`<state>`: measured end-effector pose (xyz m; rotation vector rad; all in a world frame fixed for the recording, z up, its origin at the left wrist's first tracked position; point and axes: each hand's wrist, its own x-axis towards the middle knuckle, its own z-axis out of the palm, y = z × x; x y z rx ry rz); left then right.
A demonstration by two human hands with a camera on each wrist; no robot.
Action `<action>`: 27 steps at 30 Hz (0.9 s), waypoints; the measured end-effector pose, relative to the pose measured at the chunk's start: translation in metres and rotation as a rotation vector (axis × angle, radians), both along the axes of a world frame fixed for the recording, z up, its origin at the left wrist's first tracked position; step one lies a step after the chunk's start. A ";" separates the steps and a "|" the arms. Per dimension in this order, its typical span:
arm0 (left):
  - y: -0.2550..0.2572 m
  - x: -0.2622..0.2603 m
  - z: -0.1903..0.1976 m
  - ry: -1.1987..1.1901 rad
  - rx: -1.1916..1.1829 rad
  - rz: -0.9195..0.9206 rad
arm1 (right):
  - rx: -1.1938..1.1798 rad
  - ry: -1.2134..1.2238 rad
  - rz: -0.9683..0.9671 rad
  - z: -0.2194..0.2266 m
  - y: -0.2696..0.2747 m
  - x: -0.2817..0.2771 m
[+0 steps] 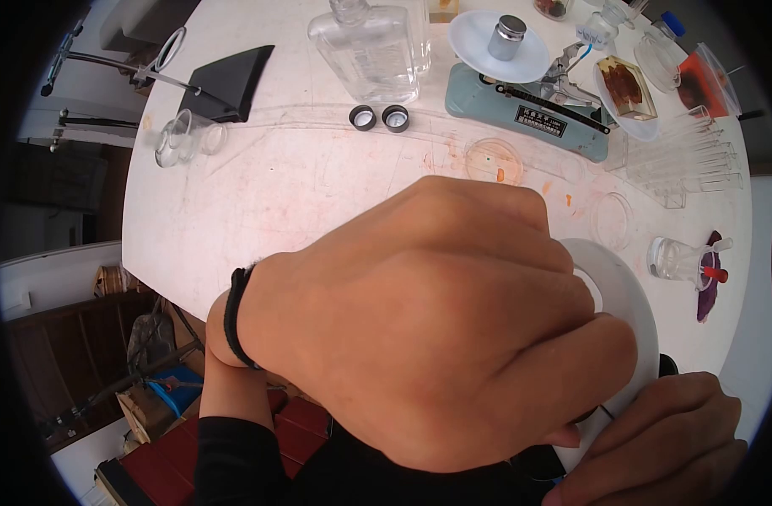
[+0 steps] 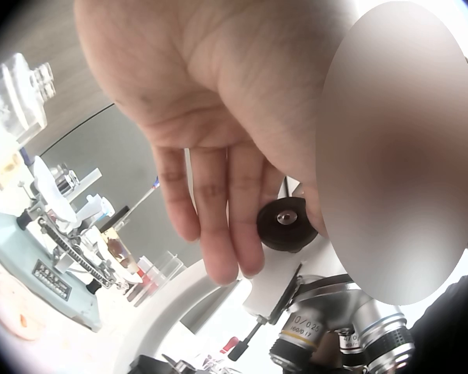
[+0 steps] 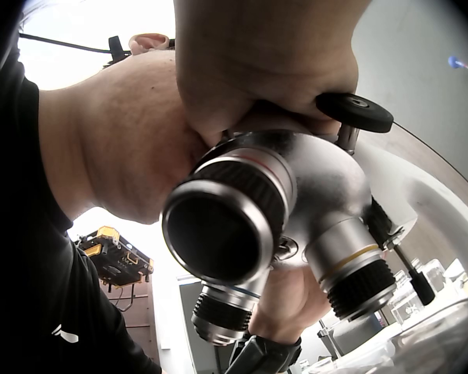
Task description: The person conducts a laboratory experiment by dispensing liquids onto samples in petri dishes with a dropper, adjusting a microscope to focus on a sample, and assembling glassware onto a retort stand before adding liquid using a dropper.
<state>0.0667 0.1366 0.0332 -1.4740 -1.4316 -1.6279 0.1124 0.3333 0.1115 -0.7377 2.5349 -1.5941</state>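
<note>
Large in the middle of the head view, my left hand [image 1: 419,329] is above the white base of a microscope [image 1: 643,295]. In the left wrist view three fingers hang fairly straight, while the thumb and forefinger lie either side of the microscope's black round knob [image 2: 287,224]. My right hand [image 1: 672,438] is bent at the lower right of the head view. Seen from the right wrist, it curls over the metal nosepiece [image 3: 335,175], its fingertips hidden behind. Objective lenses [image 3: 351,269] point down from the nosepiece, beside one wide dark opening [image 3: 214,234].
A blue-green balance [image 1: 521,118] carries a metal weight [image 1: 507,38] and a specimen block [image 1: 626,87] on its pans. Around it stand a clear glass bottle [image 1: 369,55], two black caps [image 1: 379,118], petri dishes [image 1: 494,160], a test tube rack [image 1: 681,164] and a small beaker [image 1: 677,257].
</note>
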 end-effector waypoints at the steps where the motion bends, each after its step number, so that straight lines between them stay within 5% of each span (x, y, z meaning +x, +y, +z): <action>1: 0.000 -0.001 0.000 0.006 -0.007 -0.013 | -0.001 0.001 0.001 0.000 0.000 0.000; 9: 0.002 0.000 -0.001 0.019 0.052 -0.001 | -0.005 0.003 0.003 0.000 0.001 -0.001; 15: -0.008 0.002 0.009 -0.025 -0.134 -0.037 | -0.008 0.005 0.005 0.000 0.002 -0.002; 17: -0.016 0.008 0.020 -0.224 -0.320 -0.053 | -0.010 0.006 0.006 0.000 0.003 -0.003; 27: -0.017 0.003 0.019 -0.147 -0.359 -0.012 | -0.017 0.010 0.010 -0.002 0.004 -0.004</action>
